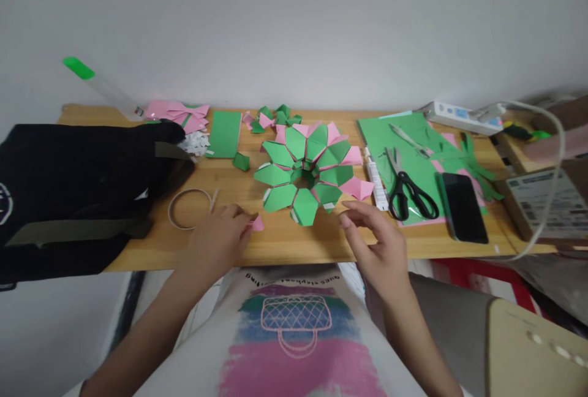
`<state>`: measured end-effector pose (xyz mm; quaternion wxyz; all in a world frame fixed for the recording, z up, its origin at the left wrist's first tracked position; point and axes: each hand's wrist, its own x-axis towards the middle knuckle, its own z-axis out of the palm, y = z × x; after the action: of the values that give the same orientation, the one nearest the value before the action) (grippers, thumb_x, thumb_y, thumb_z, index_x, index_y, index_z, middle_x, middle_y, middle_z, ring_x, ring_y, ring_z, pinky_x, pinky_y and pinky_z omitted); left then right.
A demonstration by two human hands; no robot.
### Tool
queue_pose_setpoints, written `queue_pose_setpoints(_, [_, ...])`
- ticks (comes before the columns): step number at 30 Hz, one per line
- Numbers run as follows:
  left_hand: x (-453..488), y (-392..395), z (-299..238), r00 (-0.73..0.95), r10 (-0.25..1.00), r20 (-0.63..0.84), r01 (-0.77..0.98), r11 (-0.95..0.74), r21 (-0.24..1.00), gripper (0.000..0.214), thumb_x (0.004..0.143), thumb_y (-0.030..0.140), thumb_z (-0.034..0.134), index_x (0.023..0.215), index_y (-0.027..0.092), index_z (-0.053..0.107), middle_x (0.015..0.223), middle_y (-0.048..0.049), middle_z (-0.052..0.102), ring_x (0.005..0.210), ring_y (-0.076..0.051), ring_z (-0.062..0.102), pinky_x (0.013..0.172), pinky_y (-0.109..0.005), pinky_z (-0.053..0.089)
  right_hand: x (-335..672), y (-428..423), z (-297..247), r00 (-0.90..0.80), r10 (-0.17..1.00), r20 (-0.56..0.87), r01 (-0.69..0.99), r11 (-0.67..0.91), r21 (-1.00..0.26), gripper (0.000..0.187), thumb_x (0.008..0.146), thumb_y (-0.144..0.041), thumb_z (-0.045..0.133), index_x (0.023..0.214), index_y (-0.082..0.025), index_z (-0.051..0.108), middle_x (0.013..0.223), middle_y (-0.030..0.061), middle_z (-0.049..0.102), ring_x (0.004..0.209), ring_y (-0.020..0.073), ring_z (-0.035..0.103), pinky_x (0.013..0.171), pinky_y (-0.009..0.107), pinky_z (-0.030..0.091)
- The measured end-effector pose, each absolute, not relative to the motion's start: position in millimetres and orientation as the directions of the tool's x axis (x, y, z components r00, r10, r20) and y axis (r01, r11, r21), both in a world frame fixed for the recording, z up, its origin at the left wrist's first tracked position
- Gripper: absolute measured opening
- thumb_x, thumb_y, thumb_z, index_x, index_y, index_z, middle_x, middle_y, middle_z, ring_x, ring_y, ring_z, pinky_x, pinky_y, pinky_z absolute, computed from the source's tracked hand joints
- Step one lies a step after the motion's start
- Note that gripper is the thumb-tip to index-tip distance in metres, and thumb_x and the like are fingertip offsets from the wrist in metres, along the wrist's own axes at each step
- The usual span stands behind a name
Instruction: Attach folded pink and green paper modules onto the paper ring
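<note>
A ring-shaped paper flower (305, 206) of folded green petals and pink pieces rests on the wooden table, with an open hole at its centre. Left of its front edge, my left hand (225, 231) is closed on a small pink folded paper piece (258, 223), mostly covered by the fingers. By the flower's lower right side, my right hand (379, 238) is held with thumb and forefinger slightly apart and nothing visible between them. Its fingertips are close to a green petal with a small white patch (329, 206); whether they touch it I cannot tell.
Behind the flower lie folded paper pieces (271, 120) and a green paper stack (225, 133). A tape ring (171, 210) and black bag (82, 189) are at left. Rightward are a glue tube (376, 179), black-handled scissors (404, 185), a phone (463, 208) and a power strip (459, 116).
</note>
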<state>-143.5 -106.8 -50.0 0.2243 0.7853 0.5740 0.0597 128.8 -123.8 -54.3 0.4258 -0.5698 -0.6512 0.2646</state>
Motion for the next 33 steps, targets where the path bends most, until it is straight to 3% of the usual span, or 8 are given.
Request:
queue_pose_setpoints(4, [-134, -110, -41, 0.285, 0.957, 0.051, 0.911, -0.287, 0.296, 0.026, 0.095, 0.025, 0.042, 0.085, 0.019, 0.065, 0.088, -0.0082, 0.065, 0.085, -0.025, 0.061, 0.074, -0.038, 0.046, 121, -120, -55, 0.031, 0.987, 0.160, 0.442, 0.130, -0.887, 0.011, 0.090, -0.030, 0.061, 0.090, -0.022, 0.069, 0.080, 0.0016, 0.072, 0.071, 0.0142, 0.066, 0.068, 0.027, 0.054])
queue_pose_setpoints(9, [-93, -104, -20, 0.431, 0.854, 0.292, 0.729, -0.520, 0.446, 0.019, 0.097, 0.022, 0.045, 0.088, 0.019, 0.062, 0.087, -0.0040, 0.065, 0.084, -0.019, 0.060, 0.074, -0.033, 0.045, 109, -111, -55, 0.174, 0.984, 0.049, 0.244, 0.005, -0.970, 0.019, 0.087, -0.039, 0.064, 0.083, -0.021, 0.068, 0.073, 0.0002, 0.069, 0.065, 0.0128, 0.063, 0.061, 0.025, 0.052])
queue_pose_setpoints(12, [-67, -94, -19, 0.509, 0.819, 0.264, 0.670, -0.570, 0.476, 0.017, 0.096, 0.024, 0.050, 0.086, 0.017, 0.062, 0.087, -0.0042, 0.065, 0.083, -0.020, 0.058, 0.075, -0.035, 0.044, 104, -105, -51, 0.237, 0.971, 0.023, 0.212, -0.028, -0.977, 0.024, 0.084, -0.042, 0.067, 0.075, -0.020, 0.068, 0.064, -0.0004, 0.066, 0.057, 0.0119, 0.058, 0.055, 0.024, 0.049])
queue_pose_setpoints(18, [-43, -82, -25, 0.498, 0.832, 0.244, 0.715, -0.553, 0.427, 0.015, 0.094, 0.027, 0.057, 0.084, 0.017, 0.061, 0.084, -0.0035, 0.065, 0.083, -0.022, 0.057, 0.072, -0.036, 0.038, 101, -102, -45, 0.301, 0.954, -0.011, 0.141, -0.056, -0.988, 0.021, 0.078, -0.040, 0.071, 0.070, -0.021, 0.069, 0.059, -0.0016, 0.065, 0.053, 0.0118, 0.057, 0.051, 0.025, 0.049])
queue_pose_setpoints(26, [-37, -82, -24, 0.463, 0.864, 0.200, 0.764, -0.503, 0.404, 0.020, 0.095, 0.024, 0.051, 0.077, 0.018, 0.056, 0.079, -0.0030, 0.065, 0.079, -0.019, 0.057, 0.072, -0.035, 0.038, 98, -109, -47, 0.310, 0.950, -0.041, 0.100, -0.075, -0.992, 0.019, 0.081, -0.036, 0.069, 0.069, -0.021, 0.068, 0.061, -0.0011, 0.069, 0.054, 0.0121, 0.061, 0.053, 0.025, 0.053])
queue_pose_setpoints(33, [-40, -80, -22, 0.467, 0.866, 0.178, 0.729, -0.491, 0.478, 0.018, 0.094, 0.022, 0.051, 0.078, 0.018, 0.057, 0.079, -0.0015, 0.064, 0.079, -0.019, 0.057, 0.071, -0.034, 0.037, 100, -110, -48, 0.300, 0.954, -0.019, 0.107, -0.053, -0.993, 0.015, 0.083, -0.030, 0.068, 0.071, -0.021, 0.069, 0.062, -0.0014, 0.071, 0.055, 0.0119, 0.063, 0.054, 0.024, 0.054])
